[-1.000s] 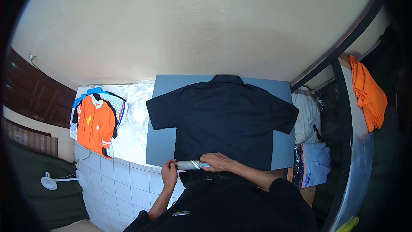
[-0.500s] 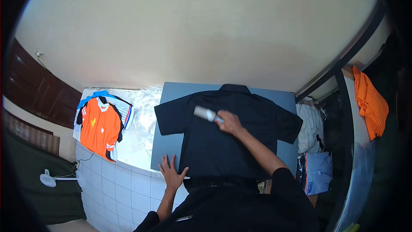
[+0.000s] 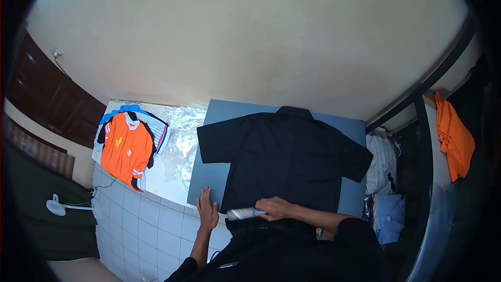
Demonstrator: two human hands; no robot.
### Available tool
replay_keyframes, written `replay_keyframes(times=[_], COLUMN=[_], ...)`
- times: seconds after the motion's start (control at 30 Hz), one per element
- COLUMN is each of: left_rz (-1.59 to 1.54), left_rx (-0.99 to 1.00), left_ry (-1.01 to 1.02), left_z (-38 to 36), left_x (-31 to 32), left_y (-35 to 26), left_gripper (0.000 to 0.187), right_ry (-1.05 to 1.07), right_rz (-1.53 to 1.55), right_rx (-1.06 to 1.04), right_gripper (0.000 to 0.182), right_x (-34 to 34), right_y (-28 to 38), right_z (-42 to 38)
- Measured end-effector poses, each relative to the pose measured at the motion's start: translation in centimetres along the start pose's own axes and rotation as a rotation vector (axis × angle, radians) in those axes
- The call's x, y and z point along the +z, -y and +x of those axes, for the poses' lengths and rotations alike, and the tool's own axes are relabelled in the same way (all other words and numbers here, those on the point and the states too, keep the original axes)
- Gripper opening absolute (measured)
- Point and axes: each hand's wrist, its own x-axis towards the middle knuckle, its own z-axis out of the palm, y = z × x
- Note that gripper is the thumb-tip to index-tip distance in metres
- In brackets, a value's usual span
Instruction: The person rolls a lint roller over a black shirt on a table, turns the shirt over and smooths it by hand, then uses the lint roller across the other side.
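A black short-sleeved shirt [image 3: 284, 156] lies spread face down on a grey board [image 3: 209, 180], collar toward the wall. My right hand [image 3: 275, 209] is closed round the handle of a lint roller [image 3: 241, 214], whose pale cylinder rests at the shirt's lower left hem. At the board's front left edge, my left hand [image 3: 207, 209] lies flat with its fingers stretched out, just left of the shirt and holding nothing.
Left of the board, an orange jersey [image 3: 124, 146] tops other garments beside clear plastic wrap [image 3: 182, 136]. On the right are white bagged cloth [image 3: 380, 162], a folded grey-blue garment [image 3: 389, 216] and orange cloth [image 3: 454, 138] on a shelf. A white fan [image 3: 56, 206] stands lower left.
My right hand has brought the roller down from the shirt's upper left back to its lower hem. My left hand stays at the board's edge with its fingers closer together. The view has shifted slightly.
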Motion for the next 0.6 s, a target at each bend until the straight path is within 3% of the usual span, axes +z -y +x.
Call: replay_keyframes(times=[0.13,0.2,0.23,0.43,0.53,0.6], left_rz=[-0.040,-0.002,0.017,0.161,0.349,0.041], left_rx=[0.015,0.028,0.034,-0.157,-0.356,-0.556], left_ry=[-0.067,-0.111,-0.136,-0.333,-0.571,-0.387], left_z=[-0.2,0.2,0.5,9.0,14.7,17.4], left_x=[0.4,0.3,0.2,-0.2,-0.5,-2.2], left_y=[0.2,-0.1,-0.2,-1.0,-1.4,-1.5], left_gripper=[0.064,0.061,0.060,0.058,0.075,0.088], right_ry=[-0.184,-0.374,-0.391,-0.630,-0.699,-0.612], right_rz=[-0.128,-0.131,-0.128,-0.063,-0.059,-0.017], right_rx=[0.133,0.180,0.285,0.642,0.640,0.551], right_gripper=[0.024,0.023,0.022,0.029,0.028,0.028], right_x=[-1.5,-4.3,-5.9,-11.7,-10.8,-9.1], right_y=[-2.6,-5.1,-6.6,-10.9,-10.0,-8.3], right_z=[1.9,4.5,5.4,9.4,10.8,11.8])
